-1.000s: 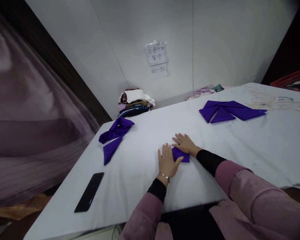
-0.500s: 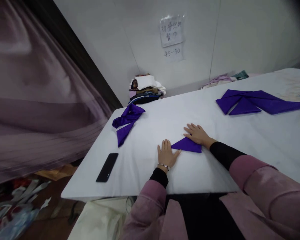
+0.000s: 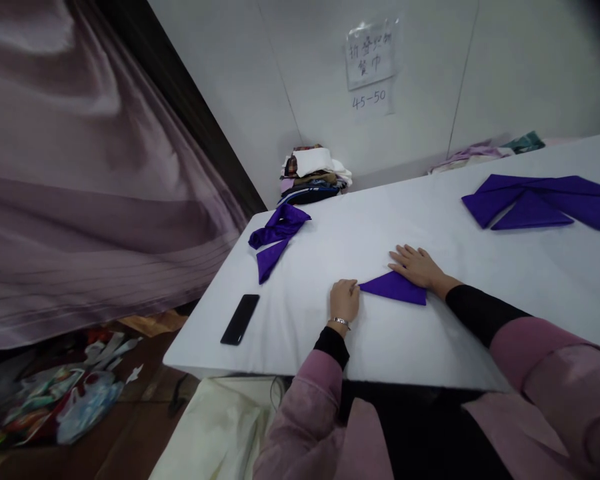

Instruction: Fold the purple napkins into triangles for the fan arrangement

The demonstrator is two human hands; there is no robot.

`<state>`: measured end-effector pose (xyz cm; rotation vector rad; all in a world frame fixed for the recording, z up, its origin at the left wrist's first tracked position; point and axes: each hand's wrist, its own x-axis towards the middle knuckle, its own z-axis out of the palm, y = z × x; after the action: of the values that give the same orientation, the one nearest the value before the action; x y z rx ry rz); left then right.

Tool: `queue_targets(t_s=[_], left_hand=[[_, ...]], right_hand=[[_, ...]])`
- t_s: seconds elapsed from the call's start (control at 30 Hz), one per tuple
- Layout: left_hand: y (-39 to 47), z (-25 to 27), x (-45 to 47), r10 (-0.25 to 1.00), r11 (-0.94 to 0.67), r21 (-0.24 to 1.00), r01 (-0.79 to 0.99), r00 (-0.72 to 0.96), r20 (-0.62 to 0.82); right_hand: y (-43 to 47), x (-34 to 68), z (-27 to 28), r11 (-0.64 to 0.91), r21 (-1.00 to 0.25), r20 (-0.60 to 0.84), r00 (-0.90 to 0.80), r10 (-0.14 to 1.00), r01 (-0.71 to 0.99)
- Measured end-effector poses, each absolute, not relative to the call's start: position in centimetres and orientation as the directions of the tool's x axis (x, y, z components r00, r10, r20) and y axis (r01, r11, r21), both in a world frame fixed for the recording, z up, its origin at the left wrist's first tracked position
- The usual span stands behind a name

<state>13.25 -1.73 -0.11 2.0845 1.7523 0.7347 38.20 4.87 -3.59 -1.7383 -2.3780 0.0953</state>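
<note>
A purple cloth napkin (image 3: 396,288), folded into a narrow triangle, lies on the white-covered table in front of me. My left hand (image 3: 345,300) has its fingers curled together and pinches the napkin's pointed left tip. Spread flat, my right hand (image 3: 416,267) presses on the upper right part of the napkin and hides some of it.
Another purple cloth (image 3: 280,233) lies crumpled at the table's left, with a black phone (image 3: 241,319) nearer me. A folded purple cloth (image 3: 535,203) is at the right. Behind the white table (image 3: 300,333) stands a pile of folded fabrics (image 3: 313,175).
My left hand has gone from lying flat beside the napkin to pinching its left tip. My right hand stays spread on the napkin. The whole view has shifted somewhat.
</note>
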Motion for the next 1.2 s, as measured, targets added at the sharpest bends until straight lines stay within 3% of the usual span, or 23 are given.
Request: queue_targets(t_s=[0.27, 0.53, 0.73, 1.2], left_hand=[[-1.1, -0.2, 12.8, 0.981, -0.193, 0.608, 0.770, 0.160, 0.109], [-1.1, -1.2, 12.5, 0.935, -0.315, 0.784, 0.535, 0.315, 0.161], [-0.8, -1.5, 12.3, 0.903, -0.372, 0.724, 0.580, 0.407, 0.138], [-0.9, -1.5, 12.3, 0.878, -0.444, 0.641, 0.626, 0.447, 0.172]], right_hand=[[5.2, 38.6, -4.0, 0.303, -0.233, 0.107, -0.285, 0.952, 0.924], [5.4, 39.0, -3.7, 0.344, -0.242, 0.117, -0.325, 0.938, 0.907], [5.4, 39.1, -3.9, 0.347, -0.245, 0.117, -0.327, 0.938, 0.905], [5.4, 39.2, -4.0, 0.353, -0.214, 0.115, -0.335, 0.935, 0.911]])
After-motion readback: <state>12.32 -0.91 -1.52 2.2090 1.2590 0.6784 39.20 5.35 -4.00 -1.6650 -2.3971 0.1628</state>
